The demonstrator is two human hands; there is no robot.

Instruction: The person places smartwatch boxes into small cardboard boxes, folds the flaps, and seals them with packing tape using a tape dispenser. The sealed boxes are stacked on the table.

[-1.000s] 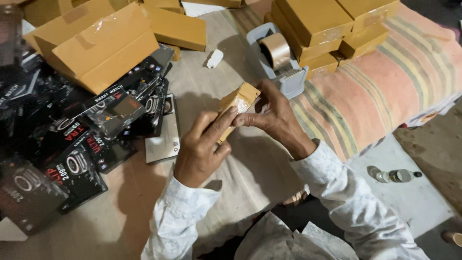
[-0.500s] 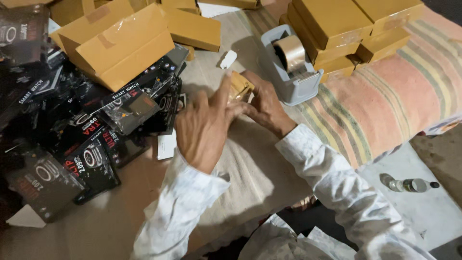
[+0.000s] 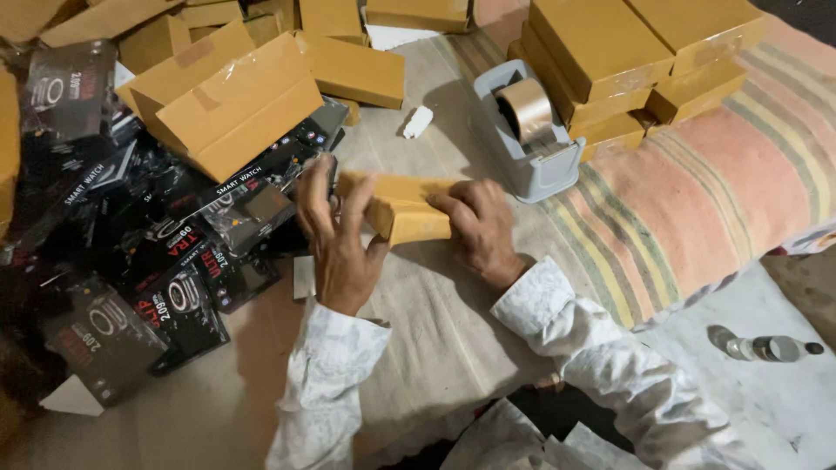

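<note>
A small brown cardboard box [image 3: 403,207] lies lengthwise between both my hands, just above a beige cloth [image 3: 435,313]. My left hand [image 3: 335,235] cups its left end with fingers spread around it. My right hand [image 3: 477,226] grips its right end, fingers curled over the top. Both sleeves are white with a faint pattern. A grey tape dispenser [image 3: 527,135] with a brown tape roll stands just beyond my right hand.
A heap of black product boxes [image 3: 131,252] fills the left. Larger brown cartons [image 3: 231,100] lie at the back left, and stacked brown boxes [image 3: 636,61] sit on a striped cloth [image 3: 697,200] at right. A small bottle [image 3: 766,348] lies at lower right.
The brown box went from tilted upright in my fingers to lying level between both hands. My hands shifted toward the tape dispenser, and the view moved closer.
</note>
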